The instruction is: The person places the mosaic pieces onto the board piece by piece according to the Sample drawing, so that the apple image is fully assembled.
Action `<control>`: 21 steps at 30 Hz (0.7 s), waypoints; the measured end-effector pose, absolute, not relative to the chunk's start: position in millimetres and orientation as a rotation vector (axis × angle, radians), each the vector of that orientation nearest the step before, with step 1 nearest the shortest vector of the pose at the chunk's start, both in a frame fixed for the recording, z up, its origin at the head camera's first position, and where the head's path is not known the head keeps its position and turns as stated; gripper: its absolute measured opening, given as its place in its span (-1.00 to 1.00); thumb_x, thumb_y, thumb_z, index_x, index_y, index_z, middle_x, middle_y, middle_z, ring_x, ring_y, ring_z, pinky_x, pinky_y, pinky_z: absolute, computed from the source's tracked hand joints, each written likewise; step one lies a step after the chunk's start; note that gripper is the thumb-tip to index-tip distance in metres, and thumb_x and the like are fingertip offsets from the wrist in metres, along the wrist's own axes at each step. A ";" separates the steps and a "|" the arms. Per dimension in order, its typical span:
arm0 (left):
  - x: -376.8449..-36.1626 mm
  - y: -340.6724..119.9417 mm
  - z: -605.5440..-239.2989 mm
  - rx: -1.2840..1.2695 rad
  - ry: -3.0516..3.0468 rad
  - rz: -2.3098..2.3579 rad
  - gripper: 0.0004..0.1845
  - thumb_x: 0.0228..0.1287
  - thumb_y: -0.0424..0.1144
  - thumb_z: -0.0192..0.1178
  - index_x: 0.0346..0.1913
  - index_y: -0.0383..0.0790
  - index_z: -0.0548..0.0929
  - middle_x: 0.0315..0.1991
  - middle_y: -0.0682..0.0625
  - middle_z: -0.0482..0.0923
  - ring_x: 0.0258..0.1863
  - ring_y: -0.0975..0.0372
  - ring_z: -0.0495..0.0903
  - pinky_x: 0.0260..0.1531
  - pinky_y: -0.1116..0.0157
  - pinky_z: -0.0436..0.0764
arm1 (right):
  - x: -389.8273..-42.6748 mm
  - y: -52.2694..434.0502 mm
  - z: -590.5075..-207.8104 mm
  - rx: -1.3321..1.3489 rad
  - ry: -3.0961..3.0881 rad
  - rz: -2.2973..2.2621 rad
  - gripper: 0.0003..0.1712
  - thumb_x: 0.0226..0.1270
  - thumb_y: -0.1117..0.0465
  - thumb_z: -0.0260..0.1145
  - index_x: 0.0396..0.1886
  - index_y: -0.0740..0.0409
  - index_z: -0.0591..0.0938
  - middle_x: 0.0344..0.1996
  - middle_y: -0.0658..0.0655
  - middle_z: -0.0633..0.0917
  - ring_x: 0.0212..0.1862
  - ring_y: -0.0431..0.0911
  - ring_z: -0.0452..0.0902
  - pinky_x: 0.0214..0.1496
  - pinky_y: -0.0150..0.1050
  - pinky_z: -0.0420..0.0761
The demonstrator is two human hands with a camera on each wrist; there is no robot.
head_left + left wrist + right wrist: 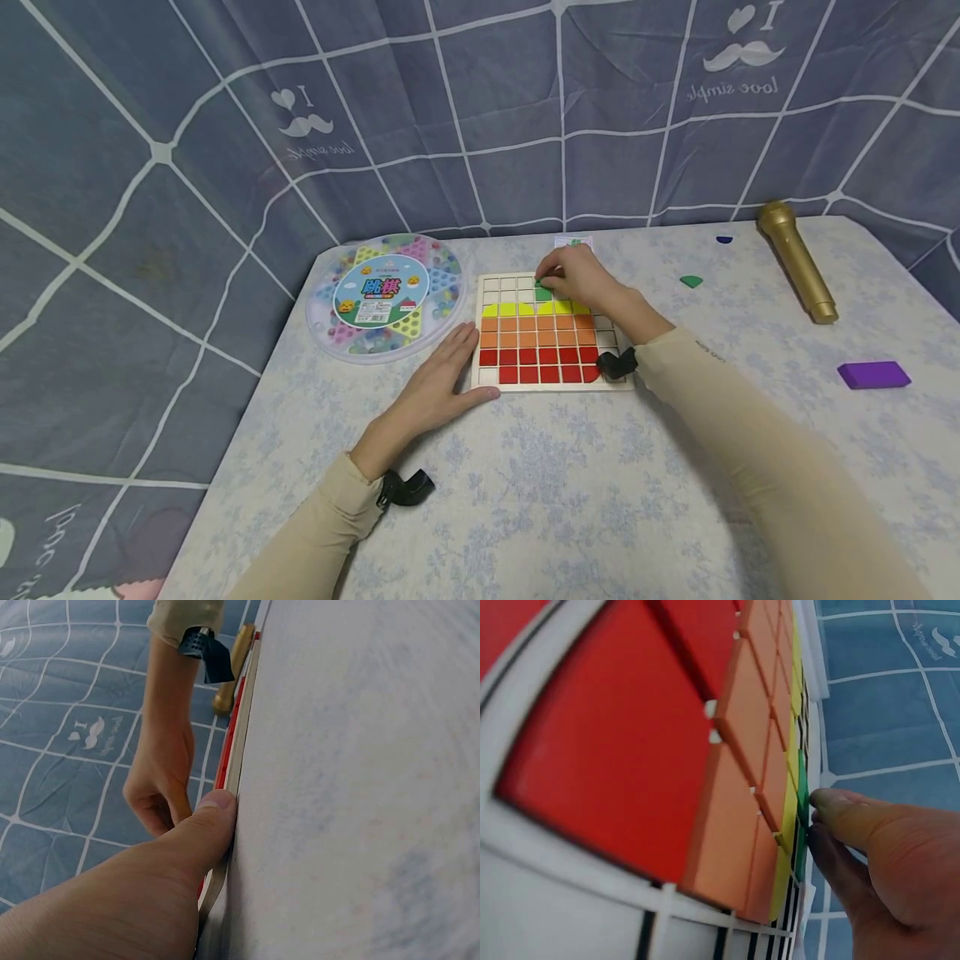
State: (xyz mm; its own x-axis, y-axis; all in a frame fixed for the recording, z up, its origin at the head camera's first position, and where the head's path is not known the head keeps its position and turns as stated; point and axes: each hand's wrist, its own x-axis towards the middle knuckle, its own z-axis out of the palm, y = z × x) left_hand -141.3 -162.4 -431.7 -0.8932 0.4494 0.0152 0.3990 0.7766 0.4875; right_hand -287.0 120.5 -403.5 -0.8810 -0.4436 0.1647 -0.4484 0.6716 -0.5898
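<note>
A pale wooden grid board (630, 387) lies flat on the table, with rows of red tiles (528, 375), orange tiles (527, 338) and yellow tiles (507, 309) in its cells. My right hand (581, 273) reaches over the far part of the board, thumb and fingertips pinching a green tile (803, 780) low at the grid. Another green tile (542, 294) sits just behind the yellow row. My left hand (438, 383) lies at the board's near left corner with fingers extended along the left side. Its thumb (214, 810) rests on the front edge.
Left of the board is a round Chinese checkers box (352, 343). To the right lie a green fan-shaped piece (691, 282), a small dark blue piece (723, 239), a gold microphone (799, 265) and a purple block (874, 375). A small card (573, 242) is behind my right hand.
</note>
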 end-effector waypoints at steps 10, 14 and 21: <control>-140.3 -161.7 -431.4 0.693 2.864 0.745 0.10 0.38 0.24 0.35 0.69 -0.29 0.03 0.73 -0.13 -0.06 0.73 0.03 -0.12 0.65 -0.07 0.09 | -286.1 132.1 -406.7 0.796 -2.799 0.926 -0.79 0.50 0.43 0.33 -0.03 0.25 0.84 -0.05 0.24 0.83 0.09 0.12 0.73 0.23 0.04 0.70; -139.9 -161.4 -430.8 0.697 2.865 0.747 0.10 0.38 0.24 0.35 0.69 -0.29 0.04 0.73 -0.13 -0.06 0.73 0.03 -0.12 0.65 -0.07 0.09 | -285.8 147.0 -407.5 0.788 -2.815 0.891 -0.79 0.52 0.39 0.32 0.02 0.28 0.81 -0.02 0.27 0.81 0.09 0.15 0.73 0.21 0.06 0.70; -139.1 -162.1 -430.6 0.710 2.868 0.742 0.10 0.38 0.23 0.35 0.69 -0.32 0.04 0.73 -0.15 -0.05 0.73 0.01 -0.12 0.65 -0.07 0.10 | -281.0 182.2 -404.6 0.688 -2.861 0.854 -0.81 0.49 0.40 0.32 -0.04 0.30 0.81 -0.08 0.30 0.80 0.01 0.17 0.74 0.14 0.11 0.71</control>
